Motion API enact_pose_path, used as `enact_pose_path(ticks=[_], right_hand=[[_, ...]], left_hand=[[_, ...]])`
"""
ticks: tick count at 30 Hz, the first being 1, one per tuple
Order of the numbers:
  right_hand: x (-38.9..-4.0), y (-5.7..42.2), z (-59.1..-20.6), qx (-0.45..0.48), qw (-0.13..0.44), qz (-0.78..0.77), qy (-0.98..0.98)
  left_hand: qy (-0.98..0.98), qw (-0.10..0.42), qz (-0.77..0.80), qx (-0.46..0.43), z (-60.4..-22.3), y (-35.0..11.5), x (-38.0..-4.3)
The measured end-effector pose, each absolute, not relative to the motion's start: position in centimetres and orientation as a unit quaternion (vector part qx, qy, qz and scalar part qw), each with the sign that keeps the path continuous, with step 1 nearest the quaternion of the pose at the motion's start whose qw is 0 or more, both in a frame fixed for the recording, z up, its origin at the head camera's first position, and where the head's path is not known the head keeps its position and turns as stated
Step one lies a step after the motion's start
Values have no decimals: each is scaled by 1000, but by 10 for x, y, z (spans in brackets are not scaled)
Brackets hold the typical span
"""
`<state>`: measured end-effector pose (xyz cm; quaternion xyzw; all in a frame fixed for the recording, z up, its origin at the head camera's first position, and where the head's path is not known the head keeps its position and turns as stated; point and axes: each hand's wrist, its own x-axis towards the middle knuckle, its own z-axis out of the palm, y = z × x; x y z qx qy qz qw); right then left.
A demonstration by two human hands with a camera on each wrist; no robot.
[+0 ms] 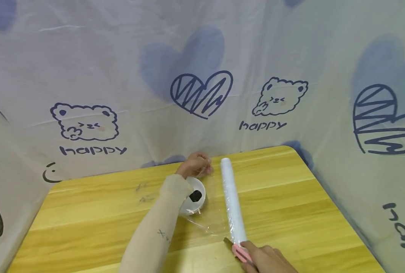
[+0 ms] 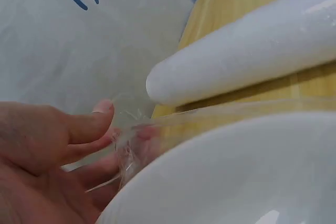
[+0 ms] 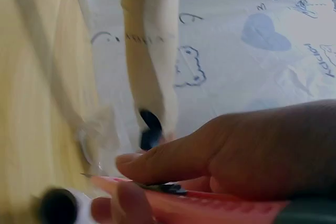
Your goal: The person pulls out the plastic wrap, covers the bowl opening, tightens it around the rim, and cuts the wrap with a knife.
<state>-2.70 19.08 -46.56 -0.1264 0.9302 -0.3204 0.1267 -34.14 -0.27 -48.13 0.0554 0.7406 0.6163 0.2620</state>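
Observation:
A white bowl (image 1: 202, 189) sits beside the left wrist, partly hidden by the sleeve and a dark piece at the wrist. Past its far rim, my left hand (image 1: 197, 163) holds the edge of clear cling film (image 1: 213, 216). In the left wrist view, the film (image 2: 126, 153) bunches at the fingers beside the bowl (image 2: 236, 177). The film stretches over to a white cling film roll (image 1: 232, 201), which lies lengthwise right of the bowl. At the roll's near end, my right hand (image 1: 268, 259) grips a pink utility knife (image 1: 240, 253), its blade out by the film.
All this stands on a yellow wood-grain table (image 1: 96, 212). A pale cloth (image 1: 137, 49) printed with hearts and bears hangs behind the table and along its sides. The far end of the roll lies near the table's back edge.

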Motion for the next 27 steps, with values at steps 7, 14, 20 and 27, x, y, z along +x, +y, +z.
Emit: enact_pose_path(ticks=[7, 14, 20, 27], right_hand=[[-35, 210, -447, -129, 55, -263, 954], [-48, 216, -442, -100, -22, -178, 979], [-71, 215, -452, -77, -111, -161, 978], [-96, 218, -472, -62, -152, -163, 973]], left_hand=[[828, 146, 535, 84, -475, -12, -338], [822, 181, 530, 99, -473, -23, -334], [827, 207, 501, 151, -468, -44, -333], [847, 181, 442, 232, -462, -77, -314]])
